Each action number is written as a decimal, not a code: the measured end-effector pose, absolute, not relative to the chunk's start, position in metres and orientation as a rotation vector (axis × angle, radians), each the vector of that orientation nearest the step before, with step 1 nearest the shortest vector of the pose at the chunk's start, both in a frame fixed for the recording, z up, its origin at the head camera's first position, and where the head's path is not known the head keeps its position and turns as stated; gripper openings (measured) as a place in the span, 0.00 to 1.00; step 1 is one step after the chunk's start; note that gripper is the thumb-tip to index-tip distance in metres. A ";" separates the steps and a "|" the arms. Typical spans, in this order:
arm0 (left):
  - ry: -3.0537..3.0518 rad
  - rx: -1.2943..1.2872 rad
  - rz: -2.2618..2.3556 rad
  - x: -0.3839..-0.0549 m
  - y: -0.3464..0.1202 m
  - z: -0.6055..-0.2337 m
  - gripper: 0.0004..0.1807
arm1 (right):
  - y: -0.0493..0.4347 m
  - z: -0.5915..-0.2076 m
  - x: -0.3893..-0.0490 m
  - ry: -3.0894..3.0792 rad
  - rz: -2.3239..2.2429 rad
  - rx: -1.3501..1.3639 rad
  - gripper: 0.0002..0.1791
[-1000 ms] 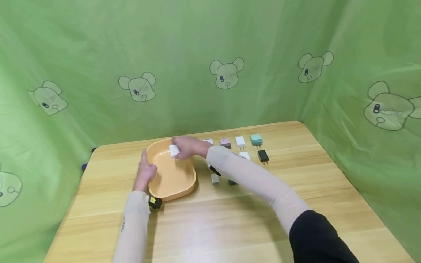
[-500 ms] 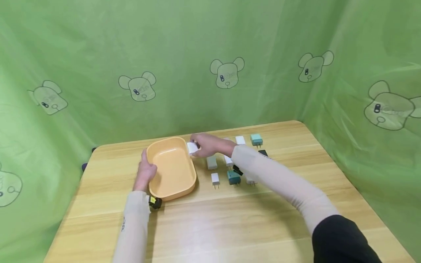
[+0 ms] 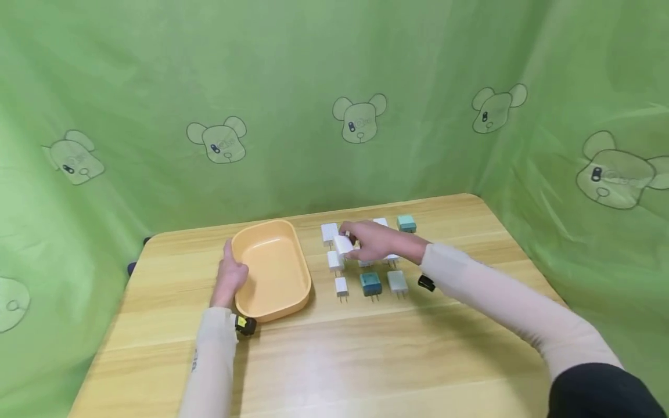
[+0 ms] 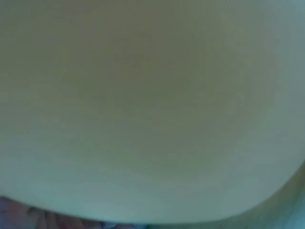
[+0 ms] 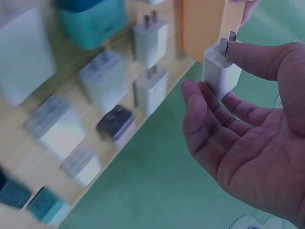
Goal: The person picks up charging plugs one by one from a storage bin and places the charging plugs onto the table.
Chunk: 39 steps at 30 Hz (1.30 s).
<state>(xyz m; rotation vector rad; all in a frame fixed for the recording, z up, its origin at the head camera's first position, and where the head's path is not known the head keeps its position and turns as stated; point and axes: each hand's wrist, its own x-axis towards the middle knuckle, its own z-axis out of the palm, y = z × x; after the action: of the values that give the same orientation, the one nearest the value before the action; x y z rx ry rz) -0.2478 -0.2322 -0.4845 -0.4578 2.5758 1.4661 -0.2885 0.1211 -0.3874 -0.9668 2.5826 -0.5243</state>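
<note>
My left hand (image 3: 230,277) grips the left rim of a peach-orange tray (image 3: 272,270) on the table, thumb over the edge. In the left wrist view a blurred pale surface (image 4: 152,114) fills most of the frame, with fingers (image 4: 45,219) at the lower left. My right hand (image 3: 373,241) pinches a white two-pin charger (image 3: 343,246) between thumb and fingers, over the left part of the charger rows. The right wrist view shows the same charger with its metal prongs beside the thumb (image 5: 257,59). The hand hides some of the chargers behind it.
Several chargers stand in rows right of the tray: a white one (image 3: 329,232), a small white one (image 3: 341,286), a teal one (image 3: 370,283), a pale one (image 3: 397,281) and a mint one (image 3: 406,223). A green curtain (image 3: 292,174) borders the wooden table (image 3: 324,360).
My right hand has moved right, from over the tray past its right rim to over the charger rows, with the white charger still in its fingers. The left hand stays on the rim.
</note>
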 end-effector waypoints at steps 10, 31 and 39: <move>2.548 -0.479 1.469 -0.246 -0.233 -0.485 0.51 | 0.182 -0.394 -0.277 2.599 -0.589 -0.770 0.28; 2.540 -0.485 1.501 -0.242 -0.233 -0.484 0.50 | 0.261 -0.432 -0.244 2.654 -0.524 -0.705 0.22; 2.550 -0.490 1.473 -0.244 -0.233 -0.486 0.50 | 0.278 -0.440 -0.237 2.668 -0.534 -0.669 0.23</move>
<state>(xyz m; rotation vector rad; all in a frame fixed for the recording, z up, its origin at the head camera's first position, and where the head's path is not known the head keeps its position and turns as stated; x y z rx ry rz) -0.2444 -0.2335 -0.4855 -0.4896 2.5503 1.4728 -0.2373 0.2778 -0.4399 -0.6693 2.6683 -0.5335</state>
